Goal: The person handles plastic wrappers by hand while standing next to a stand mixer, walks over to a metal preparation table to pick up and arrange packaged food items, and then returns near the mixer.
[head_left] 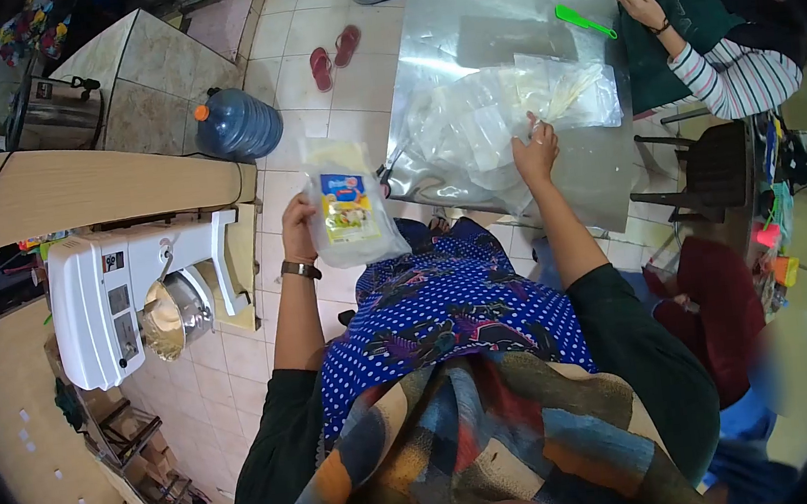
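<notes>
Left hand (298, 226) pinches the labelled packet (346, 204) by its side edge, out beyond the worktop (437, 12) and above the floor (293, 91), a grip that probably serves to leave the printed label uncovered. Right hand (537, 151) rests at the clear bags (469, 127) spread on the worktop, fingers bent; whether they pinch any plastic I cannot tell. These bags overlap loosely, presumably within easy reach, while the green spatula (586, 22) lies apart, nearer the co-worker (733, 65).
</notes>
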